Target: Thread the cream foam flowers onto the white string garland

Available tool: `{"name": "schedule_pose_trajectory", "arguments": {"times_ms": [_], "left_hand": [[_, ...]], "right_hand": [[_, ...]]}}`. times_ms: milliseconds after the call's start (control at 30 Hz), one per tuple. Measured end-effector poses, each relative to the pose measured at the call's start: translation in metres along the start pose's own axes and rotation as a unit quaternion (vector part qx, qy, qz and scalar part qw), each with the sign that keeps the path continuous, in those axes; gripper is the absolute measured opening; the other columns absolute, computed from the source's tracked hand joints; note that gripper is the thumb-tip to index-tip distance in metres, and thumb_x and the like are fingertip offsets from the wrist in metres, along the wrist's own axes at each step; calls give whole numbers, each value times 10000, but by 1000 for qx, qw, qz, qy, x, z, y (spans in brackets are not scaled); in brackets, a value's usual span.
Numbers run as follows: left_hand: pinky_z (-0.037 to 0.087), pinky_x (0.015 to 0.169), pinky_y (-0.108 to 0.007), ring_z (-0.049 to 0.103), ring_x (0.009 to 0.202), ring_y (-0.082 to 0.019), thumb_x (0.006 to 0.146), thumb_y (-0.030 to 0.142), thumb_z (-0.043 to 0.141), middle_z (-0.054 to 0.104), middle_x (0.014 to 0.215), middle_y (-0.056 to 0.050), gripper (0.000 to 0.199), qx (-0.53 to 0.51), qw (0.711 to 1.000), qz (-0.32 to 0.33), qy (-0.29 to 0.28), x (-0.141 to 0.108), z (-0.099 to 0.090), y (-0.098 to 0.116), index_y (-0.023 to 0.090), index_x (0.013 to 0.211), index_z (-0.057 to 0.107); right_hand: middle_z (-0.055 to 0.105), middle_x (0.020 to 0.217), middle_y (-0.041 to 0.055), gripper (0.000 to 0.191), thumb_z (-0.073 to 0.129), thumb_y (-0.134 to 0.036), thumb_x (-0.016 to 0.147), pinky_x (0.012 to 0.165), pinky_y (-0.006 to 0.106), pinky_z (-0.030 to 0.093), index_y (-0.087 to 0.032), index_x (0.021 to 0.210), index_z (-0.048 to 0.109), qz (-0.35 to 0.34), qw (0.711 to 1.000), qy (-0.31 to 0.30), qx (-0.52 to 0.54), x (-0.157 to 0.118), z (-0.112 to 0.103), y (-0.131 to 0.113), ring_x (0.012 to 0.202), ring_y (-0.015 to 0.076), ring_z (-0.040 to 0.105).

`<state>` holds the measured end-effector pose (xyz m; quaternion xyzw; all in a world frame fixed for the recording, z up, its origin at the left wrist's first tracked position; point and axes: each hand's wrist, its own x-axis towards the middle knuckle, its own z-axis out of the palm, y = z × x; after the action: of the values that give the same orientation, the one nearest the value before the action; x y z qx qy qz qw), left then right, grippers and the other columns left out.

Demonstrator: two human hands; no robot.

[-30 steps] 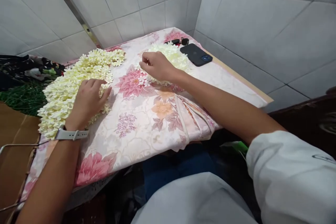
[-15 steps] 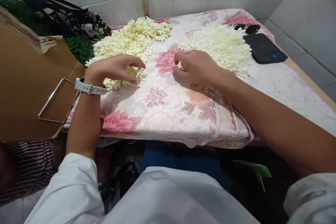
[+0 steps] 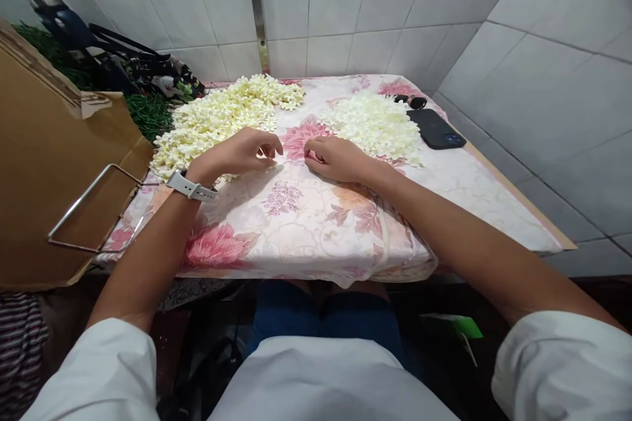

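My left hand (image 3: 241,152), with a pale watch strap (image 3: 191,187) at its wrist, hovers at the near right edge of a pile of cream-yellow flowers (image 3: 217,117). Its fingers are curved, thumb and fingertips apart, with nothing visible between them. My right hand (image 3: 338,158) rests low over the floral tablecloth (image 3: 296,237), just in front of a pile of whiter flowers (image 3: 378,125). Its fingers are curled in towards the thumb, and anything between the tips is too small to make out. The two hands face each other, a short gap apart.
A black phone (image 3: 434,128) and sunglasses (image 3: 417,102) lie right of the white pile. On the left stand a cardboard box (image 3: 59,177) with a metal wire frame (image 3: 79,207), green foliage (image 3: 148,116) and a dark patterned bag (image 3: 170,79). Tiled walls border the table.
The head view has tilted up, showing more wall. My left hand has moved right, closer to my right hand. The flower piles look unchanged.
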<state>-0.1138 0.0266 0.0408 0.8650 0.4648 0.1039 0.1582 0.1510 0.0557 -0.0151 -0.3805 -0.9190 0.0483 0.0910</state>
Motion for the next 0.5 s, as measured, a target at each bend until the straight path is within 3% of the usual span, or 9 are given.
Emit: {"name": "schedule_pose_trajectory", "arguments": {"times_ms": [100,233,500], "left_hand": [[577,863,-366,749,948,-219,892,323,707,816,1086,-131,370,-11,1000,7,2,1,4,3,119,1192,779],[573,808,-357,764,932,-237,886,452,714,832,1085,-135,420,-23,999,22,-42,2,4,7,143,1159,794],[598,869,-384,756,978,-246,771,328,745,823,1154,-125,430,-42,996,50,-64,3,4,2,163,1166,790]], "right_hand": [[760,1211,179,312,454,-310,1074,733,349,325,-145,1248,653,7,1000,2,5,-1,4,-3,934,280,641],[753,1222,177,290,450,-311,1066,717,357,327,-166,1236,634,0,1000,2,16,0,7,0,947,296,641],[730,1081,168,257,463,-279,1034,763,373,378,-176,1125,679,-52,997,29,58,-7,10,14,885,286,611]]}}
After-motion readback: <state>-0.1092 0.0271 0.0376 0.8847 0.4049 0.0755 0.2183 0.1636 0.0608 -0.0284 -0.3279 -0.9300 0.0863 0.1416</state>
